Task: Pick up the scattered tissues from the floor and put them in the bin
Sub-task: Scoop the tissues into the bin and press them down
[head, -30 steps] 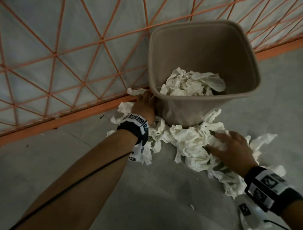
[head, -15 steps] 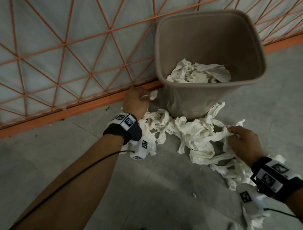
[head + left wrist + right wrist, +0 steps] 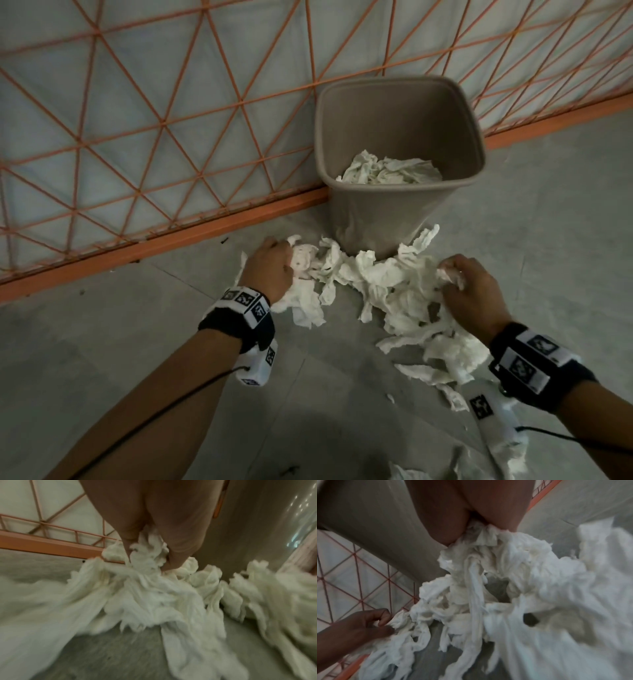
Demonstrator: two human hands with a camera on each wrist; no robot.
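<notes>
A heap of crumpled white tissues (image 3: 383,284) lies on the grey floor in front of the beige bin (image 3: 373,212). More tissues (image 3: 390,169) lie inside the bin. My left hand (image 3: 274,265) grips the heap's left end, fingers curled into the paper (image 3: 145,559). My right hand (image 3: 459,277) grips a bunch at the heap's right end, and in the right wrist view the tissues (image 3: 488,555) trail down from its fingers. The left hand (image 3: 368,623) also shows there, clutching paper.
An orange wire-mesh panel (image 3: 171,120) with an orange base rail (image 3: 205,229) runs behind the bin. More tissue scraps (image 3: 442,373) trail toward my right wrist and along the floor at the bottom right. Bare grey floor (image 3: 137,325) spreads to the left.
My view has pulled back from the bin. My left hand came away from the bin's base with tissue, and my right hand closed on a bunch and drew rightward.
</notes>
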